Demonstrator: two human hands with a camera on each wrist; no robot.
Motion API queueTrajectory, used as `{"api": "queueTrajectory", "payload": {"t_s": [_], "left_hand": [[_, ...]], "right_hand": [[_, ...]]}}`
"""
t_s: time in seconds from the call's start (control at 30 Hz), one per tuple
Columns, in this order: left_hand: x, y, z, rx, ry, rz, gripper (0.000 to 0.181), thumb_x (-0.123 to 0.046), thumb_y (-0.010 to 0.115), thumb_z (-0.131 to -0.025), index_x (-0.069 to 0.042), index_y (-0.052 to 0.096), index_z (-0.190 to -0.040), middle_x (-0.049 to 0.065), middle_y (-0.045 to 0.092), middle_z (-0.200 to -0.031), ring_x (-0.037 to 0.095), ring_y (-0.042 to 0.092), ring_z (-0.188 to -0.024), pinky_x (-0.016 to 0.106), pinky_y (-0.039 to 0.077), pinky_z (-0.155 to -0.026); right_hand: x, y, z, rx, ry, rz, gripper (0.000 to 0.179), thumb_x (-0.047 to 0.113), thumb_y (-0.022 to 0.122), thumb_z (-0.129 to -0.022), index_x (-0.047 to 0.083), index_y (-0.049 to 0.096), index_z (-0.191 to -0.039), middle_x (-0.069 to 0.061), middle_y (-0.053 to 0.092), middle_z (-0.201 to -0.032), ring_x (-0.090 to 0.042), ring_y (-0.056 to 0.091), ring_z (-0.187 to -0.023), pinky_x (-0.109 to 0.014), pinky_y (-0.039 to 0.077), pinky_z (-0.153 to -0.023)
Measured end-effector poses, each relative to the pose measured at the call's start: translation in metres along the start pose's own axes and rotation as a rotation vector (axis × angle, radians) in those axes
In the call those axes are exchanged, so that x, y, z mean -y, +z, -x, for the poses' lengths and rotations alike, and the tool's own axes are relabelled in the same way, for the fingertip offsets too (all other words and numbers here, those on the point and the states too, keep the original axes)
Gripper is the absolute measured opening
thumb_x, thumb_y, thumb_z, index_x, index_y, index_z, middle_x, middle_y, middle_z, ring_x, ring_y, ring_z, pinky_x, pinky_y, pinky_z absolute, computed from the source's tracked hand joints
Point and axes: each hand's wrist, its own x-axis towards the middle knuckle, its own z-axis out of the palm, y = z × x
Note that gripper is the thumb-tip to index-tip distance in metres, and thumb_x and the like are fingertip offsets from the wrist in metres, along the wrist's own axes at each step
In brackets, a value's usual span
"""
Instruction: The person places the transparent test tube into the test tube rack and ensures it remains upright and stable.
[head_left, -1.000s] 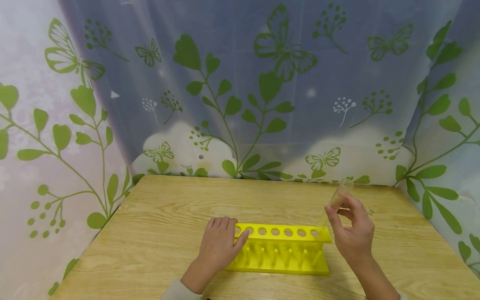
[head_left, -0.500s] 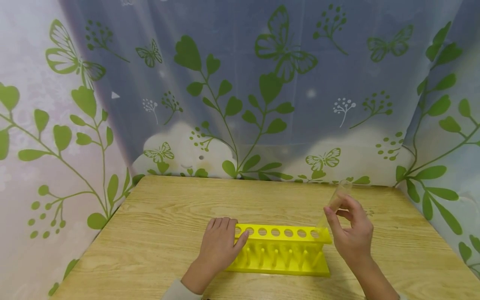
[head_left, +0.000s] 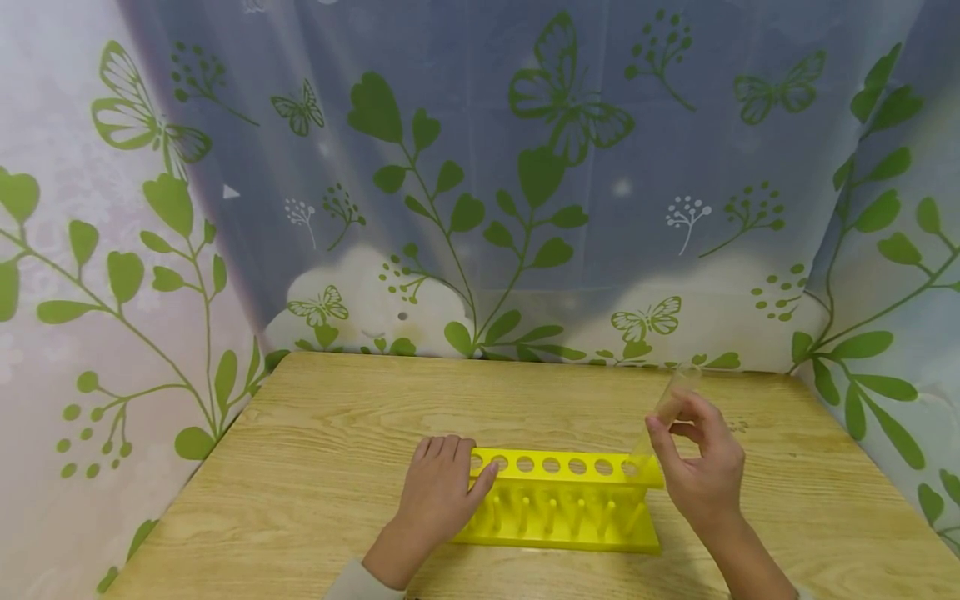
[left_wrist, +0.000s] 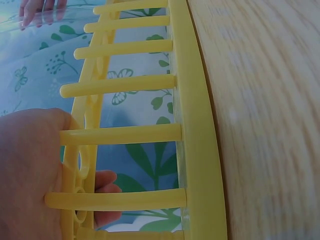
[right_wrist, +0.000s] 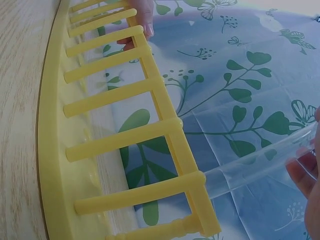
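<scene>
A yellow test tube rack (head_left: 555, 538) stands on the table, with a row of holes in its top bar and several pegs below. My left hand (head_left: 444, 492) grips the left end of that bar; in the left wrist view, fingertips (left_wrist: 106, 189) show behind it. My right hand (head_left: 705, 467) pinches a clear test tube (head_left: 681, 385) between thumb and fingers. Tilted, the tube leans with its upper end to the right. Its lower end is at the rack's right end; in the right wrist view the tube (right_wrist: 250, 167) meets the top bar, and whether it is inside a hole I cannot tell.
Under the rack lies a wood-grain table (head_left: 337, 408). A patterned curtain (head_left: 480, 208) with green leaves and butterflies hangs behind the table and along both sides.
My right hand has shifted slightly left with the test tube, whose upper end sits a little lower. My left hand and the rack stay where they were.
</scene>
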Motion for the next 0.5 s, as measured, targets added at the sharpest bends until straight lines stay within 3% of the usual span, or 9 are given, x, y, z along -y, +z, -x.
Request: {"api": "queueTrajectory", "payload": {"t_s": [0.2, 0.5], "left_hand": [[0.000, 0.000, 0.000, 0.000, 0.000, -0.004, 0.051, -0.050, 0.043, -0.101, -0.004, 0.061, -0.115, 0.008, 0.062, -0.105, 0.025, 0.057, -0.104, 0.043, 0.040, -0.098], [0.000, -0.001, 0.000, 0.006, -0.003, 0.000, 0.051, -0.050, 0.043, -0.101, -0.005, 0.060, -0.115, 0.007, 0.062, -0.105, 0.025, 0.057, -0.104, 0.043, 0.040, -0.098]], "right_hand": [[0.013, 0.002, -0.008, 0.001, -0.004, 0.007, 0.050, 0.024, 0.065, -0.095, -0.023, 0.053, -0.108, -0.016, 0.055, -0.076, 0.000, 0.056, -0.082, -0.006, 0.047, -0.074], [0.002, 0.000, -0.001, 0.002, 0.000, 0.021, 0.050, 0.026, 0.066, -0.094, -0.021, 0.054, -0.107, -0.008, 0.058, -0.079, -0.001, 0.058, -0.081, -0.006, 0.048, -0.073]]}}
